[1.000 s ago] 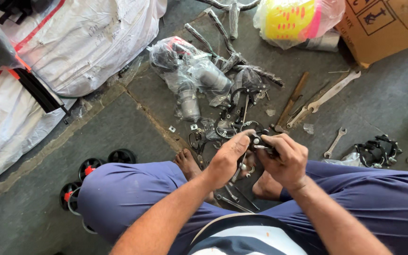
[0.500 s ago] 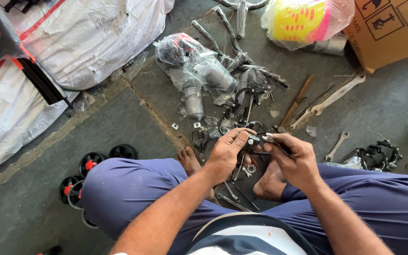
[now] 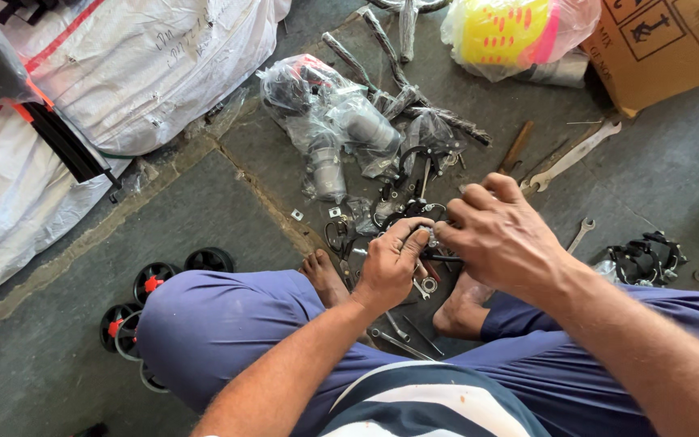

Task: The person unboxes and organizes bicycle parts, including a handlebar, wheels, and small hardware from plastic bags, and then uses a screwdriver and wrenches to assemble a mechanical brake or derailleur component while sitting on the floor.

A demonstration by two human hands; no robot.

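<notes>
— Both hands sit larger and closer in the head view than half a second ago, and the right hand point(image 3: 499, 235) has slid forward over the part.
— What are they gripping?
— A small metal fitting point(image 3: 429, 237), pinched between the left hand point(image 3: 390, 263) fingertips and the right thumb, above the bare feet. Its shape is mostly hidden by the fingers.
— Fingers clenched?
— Curled tight on the fitting, both hands. A thin dark rod point(image 3: 440, 258) crosses beneath; whether it joins the fitting, I can't tell.
— Around them?
— Plastic-wrapped parts point(image 3: 329, 121) ahead, an open-end spanner point(image 3: 572, 155) to the right, black wheels with red hubs point(image 3: 149, 285) half hidden by the left knee, a cardboard box point(image 3: 673, 44) cut off at the corner.
</notes>
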